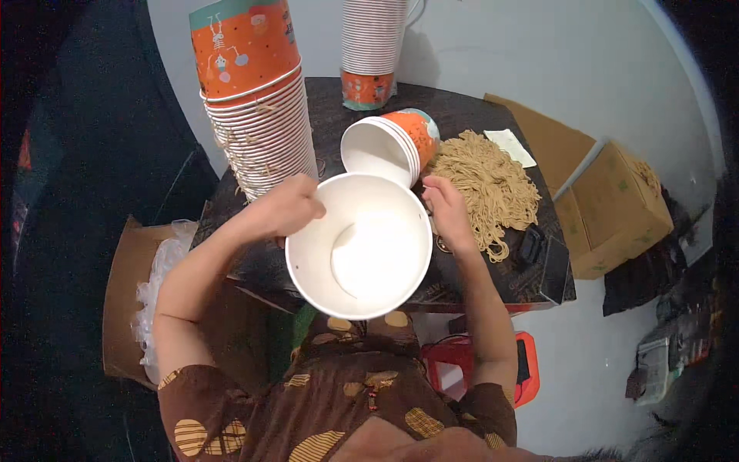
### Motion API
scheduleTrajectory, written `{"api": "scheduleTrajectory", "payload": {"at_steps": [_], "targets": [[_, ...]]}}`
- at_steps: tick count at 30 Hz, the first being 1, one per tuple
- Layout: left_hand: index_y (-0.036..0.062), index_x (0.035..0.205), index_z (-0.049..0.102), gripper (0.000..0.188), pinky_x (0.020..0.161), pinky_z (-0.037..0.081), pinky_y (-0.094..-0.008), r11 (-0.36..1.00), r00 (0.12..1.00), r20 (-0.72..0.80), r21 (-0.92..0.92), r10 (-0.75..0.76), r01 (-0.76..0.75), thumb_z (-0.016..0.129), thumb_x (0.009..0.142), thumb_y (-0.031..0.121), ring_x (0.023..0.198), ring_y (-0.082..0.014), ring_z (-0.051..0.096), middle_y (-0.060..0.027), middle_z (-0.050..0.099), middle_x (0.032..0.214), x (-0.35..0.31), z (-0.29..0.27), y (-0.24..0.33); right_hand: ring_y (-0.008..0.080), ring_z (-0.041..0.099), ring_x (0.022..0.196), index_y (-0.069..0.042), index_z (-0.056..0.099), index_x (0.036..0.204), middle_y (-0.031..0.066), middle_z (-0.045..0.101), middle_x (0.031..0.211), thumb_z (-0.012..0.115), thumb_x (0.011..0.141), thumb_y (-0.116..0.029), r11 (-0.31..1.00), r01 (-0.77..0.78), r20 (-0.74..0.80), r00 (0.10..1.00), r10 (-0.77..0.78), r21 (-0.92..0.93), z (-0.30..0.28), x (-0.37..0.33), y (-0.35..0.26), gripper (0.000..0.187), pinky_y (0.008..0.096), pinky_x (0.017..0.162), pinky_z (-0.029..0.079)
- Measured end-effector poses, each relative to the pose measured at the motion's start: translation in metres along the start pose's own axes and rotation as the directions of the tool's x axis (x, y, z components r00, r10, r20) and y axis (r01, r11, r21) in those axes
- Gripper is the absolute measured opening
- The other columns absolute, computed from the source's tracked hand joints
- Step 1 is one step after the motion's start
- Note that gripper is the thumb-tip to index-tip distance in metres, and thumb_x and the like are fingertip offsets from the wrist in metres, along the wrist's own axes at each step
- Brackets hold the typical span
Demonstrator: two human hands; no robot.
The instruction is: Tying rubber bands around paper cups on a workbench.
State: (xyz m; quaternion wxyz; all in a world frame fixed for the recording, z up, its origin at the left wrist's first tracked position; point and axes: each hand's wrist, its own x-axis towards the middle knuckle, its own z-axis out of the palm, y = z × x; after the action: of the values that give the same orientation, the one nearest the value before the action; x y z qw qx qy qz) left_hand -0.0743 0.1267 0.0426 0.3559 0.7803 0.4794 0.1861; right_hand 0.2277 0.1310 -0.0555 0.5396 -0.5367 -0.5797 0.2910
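A white-lined paper bucket [308, 262] is tilted so that its round mouth faces me, above the table's near edge. A small hole shows on either side of its wall. My left hand [289, 206] is closed on the upper left rim, fingertips reaching inside. Beside the right rim, my right hand [450, 215] is closed with thumb and forefinger together; what they pinch is too small to make out. Just behind lie a few nested orange paper buckets [416, 135] on their side. A heap of beige cords [489, 181] spreads beyond my right hand.
A tall stack of orange buckets [254, 123], cord ends poking out, rises at left. Another wrapped stack [371, 54] stands behind. On the dark table [323, 96] lies a white paper [510, 147]. Cardboard boxes flank it: left [123, 308], with clear plastic, and right [616, 204].
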Motion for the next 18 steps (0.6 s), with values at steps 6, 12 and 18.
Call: {"api": "scheduleTrajectory", "payload": {"at_steps": [6,12,18], "targets": [[-0.014,0.086,0.063,0.026,0.031,0.045,-0.0352,0.95,0.95,0.124,-0.093,-0.286,0.298,0.051,0.084,0.01,0.041,-0.0237,0.06,-0.0155,0.062,0.061,0.014,-0.007,0.016,0.0056,0.052,0.07,0.003,0.06,0.117,0.0005,0.059,0.083,0.052,0.099,-0.007,0.956,0.034,0.068,0.996,-0.056,0.29,-0.021,-0.048,-0.037,0.022,0.0201,0.06,0.041],[-0.0138,0.09,0.065,0.028,0.048,0.052,-0.0386,0.969,0.965,0.111,0.097,-0.239,0.229,0.056,0.084,0.012,0.056,-0.0267,0.066,-0.0176,0.066,0.068,0.031,-0.005,0.006,0.0043,0.05,0.067,0.006,0.053,0.124,0.0019,0.061,0.083,0.049,0.1,-0.008,0.947,-0.024,0.137,0.99,-0.021,0.321,-0.016,-0.103,-0.068,0.028,0.0196,0.059,0.041],[-0.0081,0.106,0.065,0.036,0.077,0.054,-0.0457,0.917,0.989,0.137,0.385,0.057,-0.106,0.067,0.084,0.02,0.081,-0.0345,0.07,-0.0213,0.069,0.082,0.042,-0.011,0.008,0.0052,0.048,0.06,0.009,0.032,0.138,0.0079,0.063,0.082,0.046,0.1,-0.006,0.838,-0.106,0.255,0.966,-0.041,0.535,-0.005,-0.121,-0.076,0.043,0.0189,0.057,0.041]]}}
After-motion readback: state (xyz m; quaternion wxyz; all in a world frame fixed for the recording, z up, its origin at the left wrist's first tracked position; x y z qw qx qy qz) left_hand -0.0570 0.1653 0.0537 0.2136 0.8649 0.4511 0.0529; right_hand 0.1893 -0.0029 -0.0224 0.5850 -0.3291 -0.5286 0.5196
